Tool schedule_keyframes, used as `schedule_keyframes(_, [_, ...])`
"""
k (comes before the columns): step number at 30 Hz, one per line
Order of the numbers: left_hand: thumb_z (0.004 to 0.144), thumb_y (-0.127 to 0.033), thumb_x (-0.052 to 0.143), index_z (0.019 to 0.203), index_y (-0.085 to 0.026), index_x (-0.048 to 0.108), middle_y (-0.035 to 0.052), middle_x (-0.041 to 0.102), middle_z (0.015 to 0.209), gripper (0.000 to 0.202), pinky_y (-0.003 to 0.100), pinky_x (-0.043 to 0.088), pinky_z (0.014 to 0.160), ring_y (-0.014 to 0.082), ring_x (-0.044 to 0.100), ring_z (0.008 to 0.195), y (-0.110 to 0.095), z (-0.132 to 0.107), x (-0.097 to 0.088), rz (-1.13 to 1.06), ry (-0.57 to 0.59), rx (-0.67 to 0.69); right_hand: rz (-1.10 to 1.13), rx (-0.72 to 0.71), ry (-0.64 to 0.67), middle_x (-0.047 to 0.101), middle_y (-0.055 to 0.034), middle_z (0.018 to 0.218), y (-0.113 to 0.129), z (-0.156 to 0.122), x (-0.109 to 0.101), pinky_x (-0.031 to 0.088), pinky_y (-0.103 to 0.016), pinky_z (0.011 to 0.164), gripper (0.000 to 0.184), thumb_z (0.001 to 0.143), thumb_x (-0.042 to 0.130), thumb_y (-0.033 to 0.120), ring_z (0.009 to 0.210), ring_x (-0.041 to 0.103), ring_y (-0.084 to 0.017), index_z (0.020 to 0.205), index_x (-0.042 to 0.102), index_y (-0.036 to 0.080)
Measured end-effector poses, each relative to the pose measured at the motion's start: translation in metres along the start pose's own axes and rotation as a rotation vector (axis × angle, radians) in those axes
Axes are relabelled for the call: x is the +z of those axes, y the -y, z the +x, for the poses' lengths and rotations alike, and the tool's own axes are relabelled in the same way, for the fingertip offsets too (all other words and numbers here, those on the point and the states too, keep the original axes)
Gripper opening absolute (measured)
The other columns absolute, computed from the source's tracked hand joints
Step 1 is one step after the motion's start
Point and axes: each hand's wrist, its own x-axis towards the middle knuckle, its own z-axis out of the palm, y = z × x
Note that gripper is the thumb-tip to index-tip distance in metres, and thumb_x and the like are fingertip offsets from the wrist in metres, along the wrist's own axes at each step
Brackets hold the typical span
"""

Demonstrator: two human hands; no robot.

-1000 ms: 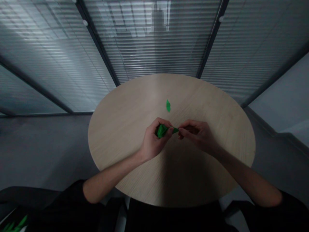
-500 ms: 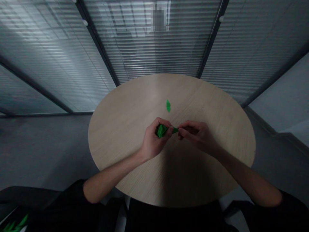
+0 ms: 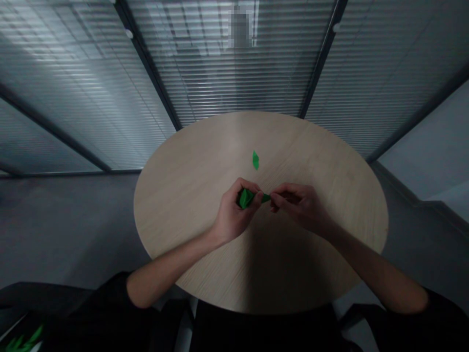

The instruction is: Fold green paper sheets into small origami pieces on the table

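Over the middle of the round table, my left hand (image 3: 236, 210) is closed around a folded green paper piece (image 3: 245, 198) with pointed, angular faces, its thumb and forefinger curled about it. A narrow tip of the green paper sticks out to the right past the left thumb. My right hand (image 3: 297, 204) pinches the end of that tip between thumb and forefinger. Part of the paper is hidden behind the fingers, so I cannot make out its full form. Beyond the hands, a small flat green paper piece (image 3: 255, 160) with pointed ends lies on the tabletop.
The pale wooden round table (image 3: 176, 166) has its far edge close to glass panels with blinds (image 3: 234, 83). Several green pieces (image 3: 27, 340) show at the lower left, beside a dark chair (image 3: 44, 296). A white wall (image 3: 436, 146) stands at right.
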Motion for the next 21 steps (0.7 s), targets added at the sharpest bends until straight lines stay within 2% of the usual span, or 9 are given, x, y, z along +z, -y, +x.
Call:
schedule_keyframes(10, [0.092, -0.021, 0.068, 0.089, -0.021, 0.059, 0.0028, 0.067, 0.087, 0.010, 0.030, 0.052, 0.070, 0.0148, 0.062, 0.078, -0.0015, 0.0004, -0.0008, 0.027, 0.009, 0.013, -0.006, -0.005, 0.020, 0.071, -0.0021, 0.071, -0.0006, 0.0007, 0.0001, 0.055, -0.023, 0.059, 0.022, 0.094, 0.069, 0.037, 0.062, 0.068, -0.012, 0.087, 0.073, 0.017])
schedule_keyframes(21, [0.090, -0.021, 0.069, 0.088, -0.020, 0.059, 0.0033, 0.068, 0.087, 0.011, 0.030, 0.051, 0.070, 0.0149, 0.062, 0.078, -0.0040, 0.0021, -0.0018, 0.003, 0.024, -0.012, -0.044, -0.004, 0.031, 0.068, -0.0014, 0.069, 0.0040, 0.0012, -0.0011, 0.052, -0.023, 0.058, 0.020, 0.091, 0.071, 0.035, 0.062, 0.064, -0.012, 0.082, 0.071, 0.016])
